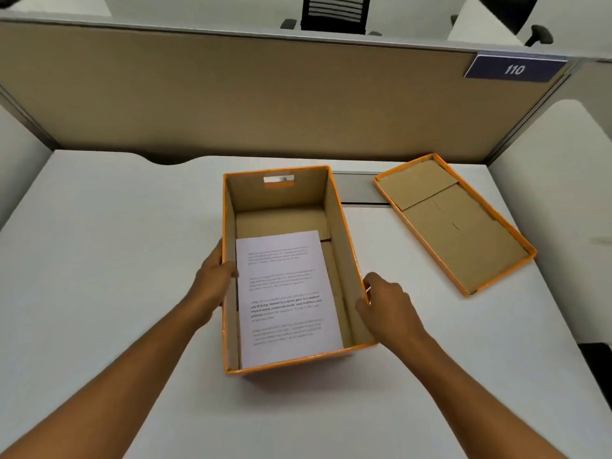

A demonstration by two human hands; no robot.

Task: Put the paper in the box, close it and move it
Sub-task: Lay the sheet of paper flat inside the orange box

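An open orange cardboard box (341,226) stands in the middle of the white desk. A printed white paper sheet (286,296) lies flat on its floor, toward the near left side. My left hand (212,283) rests on the box's left wall, its thumb hooked over the rim and touching the sheet's edge. My right hand (387,303) is at the right wall, fingers curled against the rim. The orange lid (453,223) lies upside down on the desk to the right of the box, apart from both hands.
A tan partition panel (248,94) runs along the desk's far edge, with a blue "110" sign (515,69) at its right end. A grey cable tray cover (359,188) sits between box and lid. Office chairs stand beyond the partition.
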